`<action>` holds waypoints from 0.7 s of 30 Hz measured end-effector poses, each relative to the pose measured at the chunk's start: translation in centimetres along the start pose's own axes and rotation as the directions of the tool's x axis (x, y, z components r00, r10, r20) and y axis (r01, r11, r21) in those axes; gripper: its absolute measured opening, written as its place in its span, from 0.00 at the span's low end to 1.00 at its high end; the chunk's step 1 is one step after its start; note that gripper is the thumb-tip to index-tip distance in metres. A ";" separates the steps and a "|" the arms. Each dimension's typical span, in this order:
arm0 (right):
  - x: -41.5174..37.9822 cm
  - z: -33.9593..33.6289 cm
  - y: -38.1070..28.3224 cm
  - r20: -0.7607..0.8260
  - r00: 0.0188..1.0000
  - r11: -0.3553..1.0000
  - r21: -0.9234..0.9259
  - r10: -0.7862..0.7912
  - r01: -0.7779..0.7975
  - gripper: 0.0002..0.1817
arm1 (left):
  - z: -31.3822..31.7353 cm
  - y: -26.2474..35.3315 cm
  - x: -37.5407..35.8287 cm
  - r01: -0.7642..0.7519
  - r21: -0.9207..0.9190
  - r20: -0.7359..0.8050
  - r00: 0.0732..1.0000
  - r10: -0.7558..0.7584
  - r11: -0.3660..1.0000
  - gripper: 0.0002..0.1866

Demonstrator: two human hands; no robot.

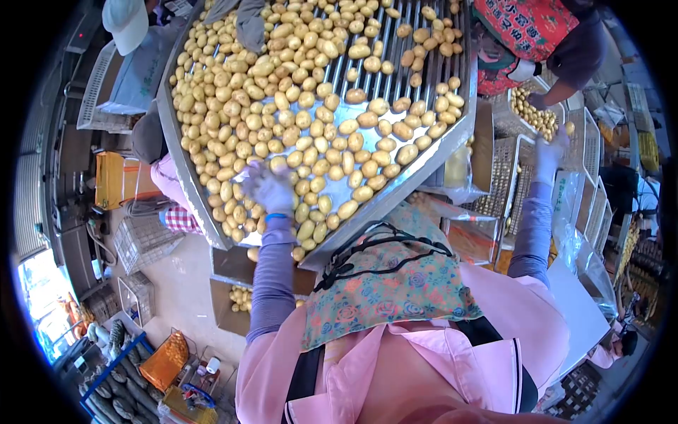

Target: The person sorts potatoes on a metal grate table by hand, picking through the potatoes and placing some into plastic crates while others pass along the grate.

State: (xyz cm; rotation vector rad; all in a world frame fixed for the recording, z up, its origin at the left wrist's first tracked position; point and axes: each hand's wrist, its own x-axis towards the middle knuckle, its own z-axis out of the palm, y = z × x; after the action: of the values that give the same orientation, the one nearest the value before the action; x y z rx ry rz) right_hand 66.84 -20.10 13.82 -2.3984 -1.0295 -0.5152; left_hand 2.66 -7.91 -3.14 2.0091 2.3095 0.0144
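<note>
My left hand (268, 187), in a pale glove, lies over the potatoes at the near left of the sorting table (424, 166), its fingers spread and somewhat blurred. Yellow potatoes (282, 67) cover most of the metal surface around it. My right hand (553, 146), gloved as well, is stretched far out to the right, above the crates. At its fingertips shows a single potato (569, 128), the fingers closed around its side. Just beyond that hand stands a white crate (503, 116) holding small potatoes (530, 113).
Metal rollers (431, 78) carry potatoes at the table's far right. A co-worker's arm (565, 92) reaches to the same crate; other people stand along the left side. Boxes (226, 307) sit under the near edge. More crates (586, 148) line the right.
</note>
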 end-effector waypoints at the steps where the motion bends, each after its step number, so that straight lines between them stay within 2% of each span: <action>1: -0.4 1.6 -1.2 0.053 0.979 0.974 0.124 -0.199 0.191 0.36 | 0.4 3.7 -0.2 -0.191 -0.205 -0.354 0.929 0.109 0.960 0.45; 2: -2.1 2.2 -6.3 0.228 0.905 0.904 0.324 -0.360 0.278 0.34 | -3.0 7.7 -0.4 -0.190 -0.205 -0.012 0.981 0.192 0.960 0.45; 3: -3.9 5.9 -9.3 0.374 0.830 0.802 0.580 -0.414 0.139 0.27 | -1.0 9.8 -2.1 -0.395 -0.183 -0.272 0.900 0.340 0.900 0.45; 4: -5.5 5.2 -15.3 0.481 0.711 0.762 0.636 -0.512 0.118 0.28 | -2.6 11.4 -4.1 -0.499 -0.052 -0.146 0.861 0.487 0.865 0.45; 5: -6.7 6.1 -18.4 0.455 0.583 0.739 0.454 -0.673 0.498 0.29 | -3.3 12.1 -5.6 -0.600 -0.238 -0.167 0.800 0.576 0.764 0.42; 6: -7.9 8.5 -20.3 0.387 0.557 0.677 0.471 -0.735 0.565 0.32 | -4.3 11.5 -6.7 -0.677 -0.242 -0.150 0.734 0.663 0.695 0.38; 7: -9.2 11.5 -21.6 0.385 0.559 0.679 0.413 -0.734 0.607 0.33 | -4.4 9.9 -7.4 -0.715 -0.241 -0.131 0.694 0.708 0.656 0.36; 8: -9.8 12.7 -23.0 0.521 0.499 0.714 0.388 -0.692 0.583 0.28 | -4.5 7.8 -7.4 -0.756 -0.239 -0.113 0.644 0.756 0.609 0.34; 10: -9.3 12.9 -24.7 0.616 0.507 0.789 0.372 -0.604 0.489 0.23 | -4.5 3.3 -7.5 -0.721 -0.188 -0.071 0.687 0.723 0.667 0.31; 12: -9.5 13.2 -23.8 0.562 0.517 0.754 0.574 -0.646 0.319 0.24 | -6.4 -0.5 -6.7 -0.631 -0.235 -0.010 0.762 0.647 0.739 0.31; 14: -8.3 8.8 -22.2 0.351 0.632 0.643 0.699 -0.691 0.314 0.27 | -3.9 -6.5 -5.2 -0.618 -0.188 -0.015 0.779 0.627 0.763 0.36; 15: -8.5 6.5 -20.4 0.236 0.794 0.611 0.765 -0.560 0.204 0.26 | -4.3 -7.5 -4.6 -0.523 -0.080 -0.078 0.852 0.518 0.848 0.36; 16: -6.9 2.5 -18.1 0.278 0.858 0.621 0.782 -0.431 0.059 0.25 | -4.8 -8.6 -4.4 -0.402 0.025 -0.138 0.905 0.402 0.915 0.37; 17: -6.5 2.7 -12.8 0.151 0.947 0.432 0.902 -0.284 -0.014 0.22 | -3.5 -10.3 -3.5 -0.299 0.049 -0.196 0.933 0.302 0.953 0.38; 18: -4.2 5.1 -1.2 0.354 0.934 -0.199 0.913 -0.047 -0.355 0.19 | -2.3 -11.6 -2.9 -0.186 0.074 -0.253 0.947 0.199 0.980 0.38; 19: 0.1 0.1 -4.4 -0.252 0.968 0.484 0.846 -0.010 0.225 0.21 | -2.6 -10.8 -2.1 -0.138 0.049 -0.267 0.953 0.146 0.989 0.36; 20: 2.5 -2.3 -4.0 -0.302 0.938 0.685 0.721 0.171 0.107 0.25 | -1.0 -9.8 -1.0 -0.228 0.017 -0.369 0.903 0.218 0.973 0.33; 21: 5.0 -1.9 -0.1 -0.146 0.957 0.638 0.768 0.250 -0.050 0.27 | -1.0 -7.6 0.4 -0.213 0.030 -0.138 0.967 0.215 0.977 0.34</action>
State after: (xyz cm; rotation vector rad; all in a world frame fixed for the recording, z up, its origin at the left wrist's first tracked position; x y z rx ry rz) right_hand 69.69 -18.29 17.91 -1.5848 -0.7156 -0.2219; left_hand -4.95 -8.56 -2.57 2.3261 2.1604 0.1575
